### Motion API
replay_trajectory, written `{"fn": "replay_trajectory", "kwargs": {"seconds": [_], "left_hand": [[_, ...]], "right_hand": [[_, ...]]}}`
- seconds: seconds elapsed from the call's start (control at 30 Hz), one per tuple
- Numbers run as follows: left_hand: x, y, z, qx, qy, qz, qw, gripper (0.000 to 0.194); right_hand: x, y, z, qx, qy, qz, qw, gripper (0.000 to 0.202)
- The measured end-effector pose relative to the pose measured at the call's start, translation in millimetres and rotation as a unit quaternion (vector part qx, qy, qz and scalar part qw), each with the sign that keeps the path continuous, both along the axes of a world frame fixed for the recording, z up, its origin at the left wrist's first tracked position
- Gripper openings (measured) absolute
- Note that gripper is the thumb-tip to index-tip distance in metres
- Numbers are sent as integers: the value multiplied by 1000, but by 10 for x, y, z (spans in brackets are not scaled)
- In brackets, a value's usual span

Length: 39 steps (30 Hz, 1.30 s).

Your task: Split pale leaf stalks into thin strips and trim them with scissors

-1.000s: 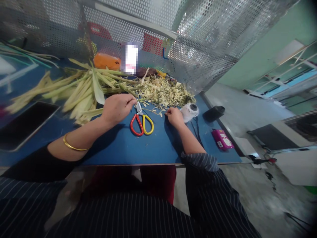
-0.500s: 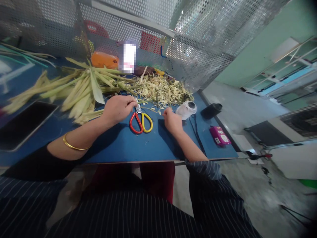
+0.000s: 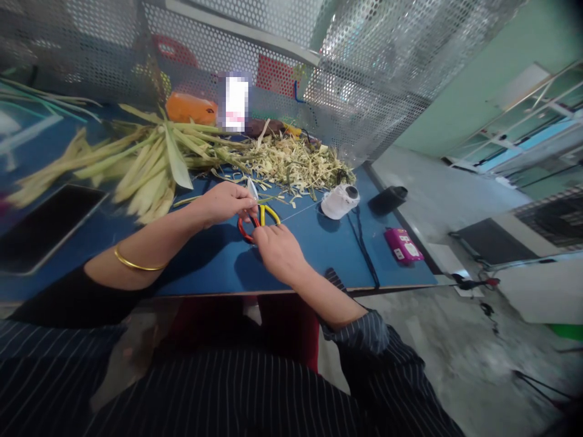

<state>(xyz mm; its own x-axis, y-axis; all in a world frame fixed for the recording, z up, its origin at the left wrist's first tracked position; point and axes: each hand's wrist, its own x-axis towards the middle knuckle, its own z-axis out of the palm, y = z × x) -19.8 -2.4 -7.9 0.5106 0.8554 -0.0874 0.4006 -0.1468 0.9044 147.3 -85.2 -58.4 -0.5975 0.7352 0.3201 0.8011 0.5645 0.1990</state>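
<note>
the right hand [image 3: 280, 249] has moved left, partly covering the scissors [image 3: 271, 213].

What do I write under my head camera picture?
Left hand and right hand close together over scissors, white spool nearby.

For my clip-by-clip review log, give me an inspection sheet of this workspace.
Surface: blue table, scraps scattered.
Work things: strip, thread from spool; scissors beneath the hands; leaves and shreds behind.
Clutter: black slab at left; purple pack, black cylinder at right.
Grippers: bare hands; left pinches strip, right thread.
Cables: black cord reaches front edge; type unclear.
Surroundings: perforated screen behind, grey floor.
</note>
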Motion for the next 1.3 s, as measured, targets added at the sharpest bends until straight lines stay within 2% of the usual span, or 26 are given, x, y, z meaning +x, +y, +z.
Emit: {"fn": "replay_trajectory", "kwargs": {"seconds": [0.07,0.2,0.33,0.43,0.5,0.53,0.63,0.7,0.87,0.97,1.03,1.1,1.2,1.23,1.3], "left_hand": [[25,-49,34,-92,-12,3,996,20],[43,-95,42,-177,-23,-11,984,14],[30,-26,-97,-251,-60,-62,964,13],[16,46,-186,-262,-85,-27,961,13],[12,77,-181,-250,-94,22,963,14],[11,83,-157,-242,-99,44,964,14],[18,68,-44,-217,-108,82,967,14],[24,45,21,-199,-108,96,969,16],[21,35,31,-172,-99,100,975,14],[9,59,-7,-161,-93,105,977,13],[4,72,-26,-156,-93,104,978,13],[1,79,-39,-152,-96,98,979,12],[-1,82,-44,-154,-94,95,979,13],[-2,83,-43,-156,-91,96,979,13],[-5,85,-40,-157,-87,97,979,13]], "right_hand": [[-123,-11,-2,14,1,29,999,29],[-310,17,-9,23,-6,88,996,31],[-430,16,-24,10,-25,148,989,32],[-429,-35,-9,-27,-20,167,985,32],[-364,-67,25,-55,26,135,989,29],[-317,-71,46,-65,65,92,992,28],[-173,-2,97,-77,160,-114,978,25],[-114,97,113,-95,132,-187,969,28],[-15,255,179,-167,50,-234,957,26],[190,187,278,-219,38,-240,945,35],[395,98,337,-267,58,-227,935,48],[610,1,370,-325,97,-235,911,63],[868,-142,380,-379,186,-271,865,58],[928,-191,380,-412,238,-266,838,57],[1013,-291,388,-476,374,-241,758,59]]}}
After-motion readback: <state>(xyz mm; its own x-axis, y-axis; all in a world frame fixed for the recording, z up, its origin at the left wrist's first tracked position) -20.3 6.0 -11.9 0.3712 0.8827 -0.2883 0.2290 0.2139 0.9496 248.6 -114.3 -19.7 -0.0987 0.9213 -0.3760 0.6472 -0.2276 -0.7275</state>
